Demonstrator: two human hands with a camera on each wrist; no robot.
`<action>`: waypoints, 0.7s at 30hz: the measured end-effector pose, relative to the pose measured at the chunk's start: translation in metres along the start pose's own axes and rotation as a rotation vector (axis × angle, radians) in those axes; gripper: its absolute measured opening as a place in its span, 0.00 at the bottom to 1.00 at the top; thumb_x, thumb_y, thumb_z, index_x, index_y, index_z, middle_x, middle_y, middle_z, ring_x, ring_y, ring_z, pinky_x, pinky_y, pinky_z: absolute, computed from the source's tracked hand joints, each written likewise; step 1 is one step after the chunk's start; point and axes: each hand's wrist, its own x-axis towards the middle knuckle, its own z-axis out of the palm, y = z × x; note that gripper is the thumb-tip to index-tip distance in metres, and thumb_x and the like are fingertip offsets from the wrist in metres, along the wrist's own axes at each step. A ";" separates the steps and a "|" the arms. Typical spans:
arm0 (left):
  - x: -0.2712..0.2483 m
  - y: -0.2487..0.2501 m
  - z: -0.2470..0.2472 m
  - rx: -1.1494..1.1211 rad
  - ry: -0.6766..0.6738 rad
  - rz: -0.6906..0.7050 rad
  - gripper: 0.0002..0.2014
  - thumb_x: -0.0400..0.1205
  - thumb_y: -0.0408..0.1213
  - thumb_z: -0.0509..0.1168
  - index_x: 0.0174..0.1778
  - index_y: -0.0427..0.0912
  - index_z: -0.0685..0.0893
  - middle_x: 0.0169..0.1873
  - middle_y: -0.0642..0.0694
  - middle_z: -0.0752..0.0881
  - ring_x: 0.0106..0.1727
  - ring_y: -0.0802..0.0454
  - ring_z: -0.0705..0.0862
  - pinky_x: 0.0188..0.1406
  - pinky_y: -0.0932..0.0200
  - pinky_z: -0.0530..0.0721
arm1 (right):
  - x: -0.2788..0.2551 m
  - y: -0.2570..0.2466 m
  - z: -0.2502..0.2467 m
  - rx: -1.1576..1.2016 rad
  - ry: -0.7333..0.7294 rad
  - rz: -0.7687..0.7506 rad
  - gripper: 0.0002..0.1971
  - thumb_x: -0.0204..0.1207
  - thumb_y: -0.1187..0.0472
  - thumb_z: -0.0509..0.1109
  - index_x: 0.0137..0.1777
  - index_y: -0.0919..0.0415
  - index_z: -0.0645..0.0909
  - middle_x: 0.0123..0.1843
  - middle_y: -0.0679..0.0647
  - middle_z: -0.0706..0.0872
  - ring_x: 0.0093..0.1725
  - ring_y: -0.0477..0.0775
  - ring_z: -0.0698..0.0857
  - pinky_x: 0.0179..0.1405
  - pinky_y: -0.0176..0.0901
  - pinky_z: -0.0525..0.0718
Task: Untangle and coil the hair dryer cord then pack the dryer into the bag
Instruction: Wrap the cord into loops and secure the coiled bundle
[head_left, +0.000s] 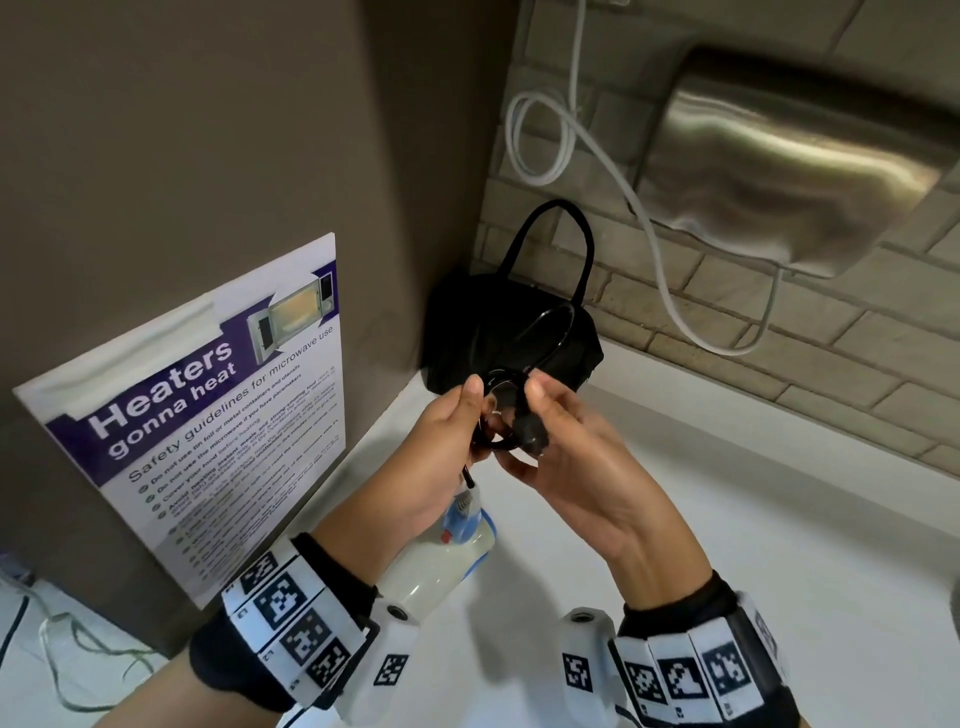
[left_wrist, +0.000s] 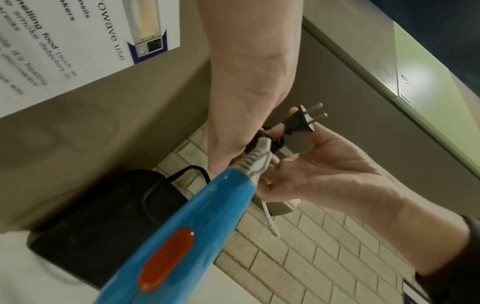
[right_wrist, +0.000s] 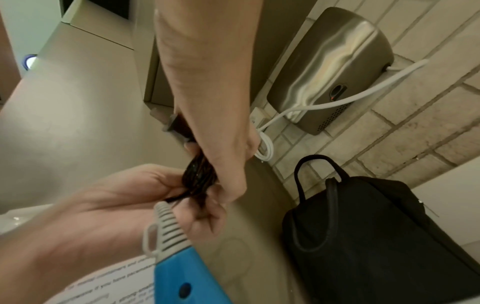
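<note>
My left hand (head_left: 480, 421) grips the coiled black cord (head_left: 500, 413) in front of me. My right hand (head_left: 524, 426) pinches the cord's black plug (head_left: 531, 439) right beside the coil; its two pins show in the left wrist view (left_wrist: 301, 120). One cord loop (head_left: 563, 325) rises in front of the black handbag (head_left: 462, 322), which stands in the counter's corner. The blue and white hair dryer (head_left: 452, 556) is below my left hand, its grey strain relief (left_wrist: 255, 156) pointing up into the coil. I cannot tell whether it rests on the counter.
A steel hand dryer (head_left: 779, 156) is fixed to the brick wall at the upper right, with a looped white cable (head_left: 543, 140) beside it. A microwave safety poster (head_left: 208, 415) hangs on the left wall. The white counter (head_left: 727, 519) stretches to the right.
</note>
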 end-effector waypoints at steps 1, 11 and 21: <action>0.000 0.001 0.000 -0.070 -0.025 -0.016 0.20 0.89 0.46 0.50 0.43 0.46 0.85 0.37 0.49 0.90 0.48 0.51 0.88 0.61 0.52 0.79 | 0.000 0.000 0.000 0.023 -0.002 -0.002 0.30 0.73 0.63 0.73 0.73 0.55 0.68 0.44 0.53 0.90 0.46 0.49 0.88 0.62 0.54 0.81; 0.000 0.014 -0.011 -0.529 -0.106 -0.032 0.22 0.90 0.40 0.47 0.33 0.38 0.76 0.63 0.27 0.82 0.66 0.45 0.84 0.69 0.50 0.76 | -0.019 0.002 -0.010 -0.276 -0.017 -0.128 0.20 0.82 0.72 0.61 0.71 0.58 0.77 0.66 0.48 0.86 0.66 0.47 0.84 0.66 0.40 0.81; 0.006 0.016 -0.014 -0.558 -0.068 -0.011 0.19 0.89 0.38 0.46 0.34 0.39 0.71 0.69 0.31 0.77 0.71 0.43 0.80 0.70 0.49 0.75 | -0.066 0.045 -0.058 -0.126 0.103 -0.081 0.22 0.64 0.56 0.82 0.58 0.63 0.88 0.57 0.65 0.90 0.59 0.63 0.88 0.50 0.40 0.88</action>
